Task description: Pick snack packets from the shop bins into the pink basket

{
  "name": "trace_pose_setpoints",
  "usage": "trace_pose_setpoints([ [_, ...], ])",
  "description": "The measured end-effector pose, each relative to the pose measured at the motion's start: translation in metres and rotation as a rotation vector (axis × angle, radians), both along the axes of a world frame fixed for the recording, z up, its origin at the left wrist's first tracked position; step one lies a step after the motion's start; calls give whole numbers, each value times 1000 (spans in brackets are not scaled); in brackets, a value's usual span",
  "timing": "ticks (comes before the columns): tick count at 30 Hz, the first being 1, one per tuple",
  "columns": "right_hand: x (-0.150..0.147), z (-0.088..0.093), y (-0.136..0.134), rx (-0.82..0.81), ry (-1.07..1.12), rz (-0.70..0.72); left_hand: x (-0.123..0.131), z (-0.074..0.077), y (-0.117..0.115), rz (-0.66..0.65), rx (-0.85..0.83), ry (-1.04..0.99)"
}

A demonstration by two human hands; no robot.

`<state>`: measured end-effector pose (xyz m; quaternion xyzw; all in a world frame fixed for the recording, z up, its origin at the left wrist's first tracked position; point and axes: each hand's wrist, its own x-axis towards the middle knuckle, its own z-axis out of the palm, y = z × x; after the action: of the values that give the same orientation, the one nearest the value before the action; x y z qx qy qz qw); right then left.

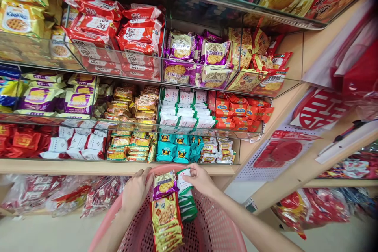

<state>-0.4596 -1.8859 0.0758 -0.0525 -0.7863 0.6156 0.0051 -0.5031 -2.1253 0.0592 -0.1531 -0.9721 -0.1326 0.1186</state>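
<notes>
A pink plastic basket [233, 238] with holes in its wall is below the shelf edge. My right hand [202, 181] pinches the top of a white and green snack packet [184, 185], the uppermost of a row of such packets inside the basket. Fingers curled, my left hand [137, 189] is at the basket's left rim and grips the left edge of a purple and gold cookie packet [164, 185]; its thumb is hidden. Beneath that packet, gold and red cookie packets [165, 216] overlap in a row down the basket.
Glass-fronted shelves hold red packets [99, 23], purple cookie packets [214, 51], white and green packets [186, 110], orange packets [236, 110] and teal packets [174, 149]. A wooden shelf edge [73, 168] runs just beyond the basket. Clear bags [67, 193] lie below, left. A wooden upright [254, 153] stands right.
</notes>
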Motion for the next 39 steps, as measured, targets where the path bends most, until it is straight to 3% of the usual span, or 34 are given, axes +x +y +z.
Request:
trace_pose_setpoints([
  [7,-2,-4,-7,81,27,-33,0,-1,0,-1,-10,1],
  [14,11,2,-11,287,131,-127,0,-1,0,0,-4,-4],
  [19,33,11,-8,402,151,-71,0,-2,0,4,-1,11],
  [28,59,17,-8,662,-13,7,0,-1,2,-5,-20,27],
  [39,53,5,-13,648,-61,-28,1,1,1,0,-10,-33],
])
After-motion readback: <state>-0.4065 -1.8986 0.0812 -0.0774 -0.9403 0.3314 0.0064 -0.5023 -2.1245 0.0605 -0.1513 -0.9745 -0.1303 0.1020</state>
